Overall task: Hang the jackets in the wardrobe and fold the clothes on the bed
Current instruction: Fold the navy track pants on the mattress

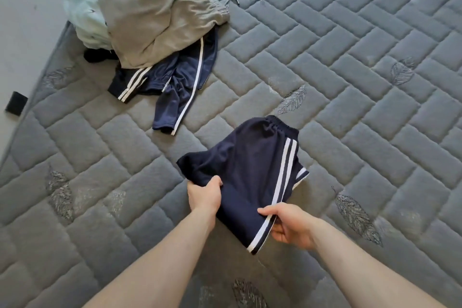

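Pile: a heap of clothes [140, 15] sits at the far left corner of the mattress, well apart from the hands.
Top of pile: a grey sweat garment [155, 12] with a ribbed hem drapes over the rest, soft and creased.
Beneath it: a pale mint garment [85, 17] bulges out on the left side, crumpled.
Front of pile: a navy track garment [180, 82] with white side stripes spills toward the person, slightly shiny and rumpled, one end reaching out across the quilting.
Surface: the mattress [350, 70] is grey, quilted in a herringbone of padded rectangles, with stitched leaf motifs scattered over it.
Beside the bed: a small black object [16, 103] lies at the left edge on the pale floor; what it is cannot be told.
Shorts: the navy shorts [250, 172] with two white side stripes and a gathered elastic waistband are held just above the mattress, near its middle, waistband pointing away.
Left hand: the left hand [205, 195] grips the shorts' plain edge, fingers curled into the cloth.
Right hand: the right hand [290, 225] pinches the striped edge near the hem, thumb on top.
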Demonstrator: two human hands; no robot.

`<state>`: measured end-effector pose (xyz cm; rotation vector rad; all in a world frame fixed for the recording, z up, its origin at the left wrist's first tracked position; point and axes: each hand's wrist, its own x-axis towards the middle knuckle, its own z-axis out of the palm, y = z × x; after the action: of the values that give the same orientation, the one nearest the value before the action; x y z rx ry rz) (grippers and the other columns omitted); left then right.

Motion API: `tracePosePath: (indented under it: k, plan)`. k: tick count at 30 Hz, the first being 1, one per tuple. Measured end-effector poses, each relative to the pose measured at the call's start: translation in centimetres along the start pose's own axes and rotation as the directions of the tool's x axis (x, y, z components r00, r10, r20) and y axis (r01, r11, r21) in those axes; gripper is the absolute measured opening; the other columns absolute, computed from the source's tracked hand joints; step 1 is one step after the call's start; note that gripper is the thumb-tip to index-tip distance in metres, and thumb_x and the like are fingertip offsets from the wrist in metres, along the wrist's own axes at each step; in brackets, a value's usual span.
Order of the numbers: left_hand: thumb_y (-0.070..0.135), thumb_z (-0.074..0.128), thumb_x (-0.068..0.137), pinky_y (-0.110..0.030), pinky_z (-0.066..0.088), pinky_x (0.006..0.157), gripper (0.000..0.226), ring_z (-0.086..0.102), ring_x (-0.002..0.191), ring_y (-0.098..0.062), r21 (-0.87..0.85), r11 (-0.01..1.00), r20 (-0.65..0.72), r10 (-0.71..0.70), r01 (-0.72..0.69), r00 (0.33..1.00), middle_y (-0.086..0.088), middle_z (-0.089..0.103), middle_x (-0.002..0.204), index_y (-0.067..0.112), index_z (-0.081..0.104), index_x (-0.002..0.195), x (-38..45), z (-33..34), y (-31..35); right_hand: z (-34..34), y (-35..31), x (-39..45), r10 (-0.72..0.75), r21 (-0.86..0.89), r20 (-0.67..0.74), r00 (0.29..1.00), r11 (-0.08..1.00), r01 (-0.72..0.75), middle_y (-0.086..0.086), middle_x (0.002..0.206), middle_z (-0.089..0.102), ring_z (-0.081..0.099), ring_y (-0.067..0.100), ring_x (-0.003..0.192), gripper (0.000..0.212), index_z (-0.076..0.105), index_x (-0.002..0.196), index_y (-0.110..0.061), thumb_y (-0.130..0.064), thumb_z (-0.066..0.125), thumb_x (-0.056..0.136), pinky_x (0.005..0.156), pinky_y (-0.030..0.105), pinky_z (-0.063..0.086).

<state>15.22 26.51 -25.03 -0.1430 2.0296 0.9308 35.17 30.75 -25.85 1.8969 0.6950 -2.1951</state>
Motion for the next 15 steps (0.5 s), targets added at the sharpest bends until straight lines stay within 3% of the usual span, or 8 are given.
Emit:
tracePosePath:
  k: [2,5,6,8,9,12,14,15]
  plan:
    - [0.023,0.072,0.078,-0.037,0.05,0.097,0.064,0.061,0.113,-0.031,0.162,0.986,-0.013,0.035,-0.033,0.999,-0.008,0.065,0.129,0.016,0.052,0.138,-0.4,-2.6,-0.4,0.2,2.4,-0.9,0.061,-0.065,0.029,0.998,0.996,-0.059,-0.003,0.112,0.077,0.075,0.013,0.092,0.031,0.07,0.111,-0.022,-0.031,0.082,0.084,0.076,0.031,0.052]
    - [0.022,0.076,0.075,-0.033,0.048,0.09,0.06,0.062,0.111,-0.03,0.34,0.94,-0.026,0.035,-0.024,0.999,-0.01,0.065,0.128,0.015,0.054,0.131,0.1,-5.9,-1.9,-0.4,3.9,-0.5,-0.002,0.142,-0.278,0.96,0.989,0.043,0.004,0.12,0.071,0.07,0.018,0.1,0.076,0.061,0.132,-0.014,-0.046,0.091,0.07,0.087,0.041,0.059]
    - [0.022,0.078,0.074,-0.034,0.05,0.094,0.064,0.062,0.115,-0.031,0.353,0.935,-0.034,0.037,-0.023,0.999,-0.011,0.064,0.13,0.013,0.053,0.132,0.6,-6.5,-2.3,-0.7,3.4,-0.3,-0.031,0.206,-0.402,0.915,0.971,0.123,0.005,0.12,0.07,0.069,0.018,0.098,0.098,0.052,0.14,-0.012,-0.053,0.093,0.062,0.094,0.045,0.059]
    - [0.027,0.086,0.072,-0.037,0.049,0.102,0.08,0.059,0.123,-0.031,0.335,0.942,-0.023,0.04,-0.03,0.999,-0.011,0.06,0.138,0.009,0.047,0.139,1.5,-7.0,-2.8,-1.5,1.8,0.2,-0.073,0.257,-0.512,0.856,0.938,0.234,0.006,0.124,0.067,0.071,0.021,0.1,0.13,0.039,0.149,-0.012,-0.066,0.094,0.044,0.099,0.046,0.057]
    - [0.031,0.089,0.071,-0.037,0.047,0.104,0.089,0.058,0.126,-0.03,0.315,0.949,-0.009,0.041,-0.036,0.999,-0.011,0.058,0.142,0.008,0.042,0.143,1.9,-7.0,-3.0,-1.8,0.9,0.5,-0.094,0.249,-0.524,0.846,0.933,0.258,0.006,0.127,0.067,0.071,0.022,0.103,0.134,0.042,0.147,-0.013,-0.071,0.093,0.037,0.098,0.045,0.058]
    - [0.038,0.093,0.067,-0.039,0.04,0.111,0.118,0.048,0.138,-0.033,0.324,0.943,-0.036,0.095,-0.078,0.995,-0.014,0.042,0.155,0.005,0.021,0.154,2.0,-6.5,-4.0,-2.0,-1.1,1.8,-0.168,0.099,-0.49,0.855,0.964,0.246,0.001,0.129,0.068,0.068,0.024,0.111,0.12,0.061,0.129,-0.016,-0.082,0.087,0.032,0.092,0.042,0.058]
    - [0.038,0.094,0.064,-0.042,0.031,0.118,0.131,0.034,0.146,-0.036,0.418,0.895,-0.128,0.228,-0.156,0.965,-0.017,0.025,0.161,0.006,0.01,0.159,1.2,-6.2,-4.3,-2.0,-1.8,2.1,-0.197,0.035,-0.432,0.88,0.971,0.235,-0.003,0.117,0.075,0.072,0.02,0.103,0.104,0.067,0.126,-0.02,-0.078,0.088,0.043,0.085,0.039,0.057]
    - [0.038,0.093,0.063,-0.043,0.028,0.12,0.131,0.03,0.147,-0.036,0.518,0.821,-0.147,0.362,-0.24,0.92,-0.017,0.021,0.161,0.007,0.009,0.16,0.8,-6.3,-4.3,-1.9,-2.1,2.0,-0.213,0.011,-0.395,0.894,0.972,0.236,-0.003,0.108,0.078,0.075,0.02,0.097,0.09,0.068,0.123,-0.021,-0.072,0.088,0.052,0.079,0.036,0.057]
